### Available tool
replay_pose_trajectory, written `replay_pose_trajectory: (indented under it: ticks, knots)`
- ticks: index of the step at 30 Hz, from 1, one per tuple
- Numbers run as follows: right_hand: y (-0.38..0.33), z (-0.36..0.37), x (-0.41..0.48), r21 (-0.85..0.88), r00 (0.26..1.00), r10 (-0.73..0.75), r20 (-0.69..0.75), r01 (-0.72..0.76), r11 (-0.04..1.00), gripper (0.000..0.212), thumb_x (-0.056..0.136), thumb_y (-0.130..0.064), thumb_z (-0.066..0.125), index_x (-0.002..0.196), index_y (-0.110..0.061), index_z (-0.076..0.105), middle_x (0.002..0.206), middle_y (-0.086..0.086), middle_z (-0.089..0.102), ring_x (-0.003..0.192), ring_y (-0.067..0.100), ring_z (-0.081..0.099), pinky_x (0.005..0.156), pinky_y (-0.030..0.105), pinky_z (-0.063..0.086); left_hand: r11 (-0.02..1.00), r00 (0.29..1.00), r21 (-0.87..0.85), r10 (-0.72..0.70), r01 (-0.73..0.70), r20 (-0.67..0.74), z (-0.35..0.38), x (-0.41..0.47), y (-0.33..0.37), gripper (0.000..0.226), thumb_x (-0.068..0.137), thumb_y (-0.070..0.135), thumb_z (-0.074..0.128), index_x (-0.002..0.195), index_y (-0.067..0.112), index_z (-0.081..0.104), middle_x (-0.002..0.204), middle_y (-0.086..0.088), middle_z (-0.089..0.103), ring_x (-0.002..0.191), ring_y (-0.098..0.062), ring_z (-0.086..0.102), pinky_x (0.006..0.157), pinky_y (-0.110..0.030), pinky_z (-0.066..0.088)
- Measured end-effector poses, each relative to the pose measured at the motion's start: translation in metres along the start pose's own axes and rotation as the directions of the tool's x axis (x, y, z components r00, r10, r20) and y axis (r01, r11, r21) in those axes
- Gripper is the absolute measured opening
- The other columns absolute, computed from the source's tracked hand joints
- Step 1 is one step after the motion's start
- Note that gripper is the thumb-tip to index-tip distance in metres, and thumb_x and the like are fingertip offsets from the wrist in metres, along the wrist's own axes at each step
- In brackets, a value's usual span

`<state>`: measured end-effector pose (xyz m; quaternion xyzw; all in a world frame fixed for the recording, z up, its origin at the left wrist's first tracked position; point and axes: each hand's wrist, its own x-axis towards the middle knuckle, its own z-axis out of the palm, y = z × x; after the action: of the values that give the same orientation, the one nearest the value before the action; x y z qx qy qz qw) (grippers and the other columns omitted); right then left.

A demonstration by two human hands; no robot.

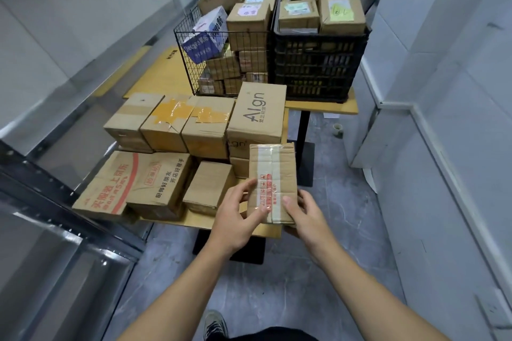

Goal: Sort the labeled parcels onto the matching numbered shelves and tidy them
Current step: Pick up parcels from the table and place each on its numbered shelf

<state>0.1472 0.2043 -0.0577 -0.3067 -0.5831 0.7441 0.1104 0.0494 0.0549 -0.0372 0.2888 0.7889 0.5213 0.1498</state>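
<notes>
I hold a small brown cardboard parcel (273, 171) with clear tape and red print upright above the near edge of the yellow table (194, 220). My left hand (238, 216) grips its lower left side, thumb on the front. My right hand (302, 213) grips its lower right side. No number label shows on the face toward me. Several other cardboard parcels (166, 124) lie on the table behind it, among them a tall box printed "Algn" (259, 111).
A wire basket (221, 63) and a black plastic crate (318, 66) at the back hold more labeled parcels. Metal shelf rails (63, 196) run along the left. A white wall (457, 119) closes the right, with grey floor (332, 216) between. My shoe (214, 325) shows below.
</notes>
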Motion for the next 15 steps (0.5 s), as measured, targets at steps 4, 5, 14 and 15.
replay_pose_trajectory:
  ticks: [4,5,14,15]
  knots:
    - [-0.009,-0.002,-0.003,0.162,0.998,-0.032,-0.058,0.041,0.986,0.024,0.104,-0.020,0.052,0.128,-0.023,0.054,0.111,0.003,0.074,0.095,0.022,0.072,0.078,0.052,0.059,0.973,0.997,-0.226,-0.065,0.054,-0.042,-0.003,-0.004,0.007,0.047,0.090,0.020,0.065,0.132,0.035,0.050,0.122,0.004,0.061,0.112,-0.008,0.060,0.085,-0.027,0.056]
    - [-0.010,-0.003,-0.004,0.191,0.998,-0.025,-0.052,0.035,0.981,0.024,0.105,-0.019,0.050,0.128,-0.023,0.054,0.109,0.004,0.075,0.094,0.023,0.072,0.081,0.057,0.057,0.961,0.992,-0.266,-0.099,0.076,-0.073,-0.003,-0.005,0.004,0.047,0.091,0.019,0.064,0.134,0.032,0.051,0.123,0.002,0.061,0.112,-0.010,0.061,0.087,-0.035,0.057]
    - [-0.010,0.013,-0.017,0.289,0.995,0.020,0.097,-0.048,0.956,0.025,0.108,-0.017,0.041,0.130,-0.024,0.051,0.112,0.008,0.075,0.098,0.028,0.073,0.079,0.055,0.059,0.977,0.977,-0.169,-0.156,0.131,-0.144,-0.024,-0.028,-0.004,0.058,0.080,0.041,0.070,0.134,0.040,0.049,0.128,0.017,0.059,0.119,-0.007,0.057,0.099,-0.044,0.051]
    - [-0.009,0.018,-0.017,0.268,0.994,0.006,0.109,-0.035,0.963,0.026,0.108,-0.016,0.042,0.130,-0.026,0.050,0.115,0.009,0.073,0.101,0.030,0.072,0.080,0.056,0.059,0.976,0.973,-0.166,-0.166,0.139,-0.160,-0.029,-0.032,-0.006,0.057,0.079,0.045,0.070,0.132,0.045,0.050,0.128,0.018,0.060,0.121,-0.011,0.056,0.098,-0.049,0.050]
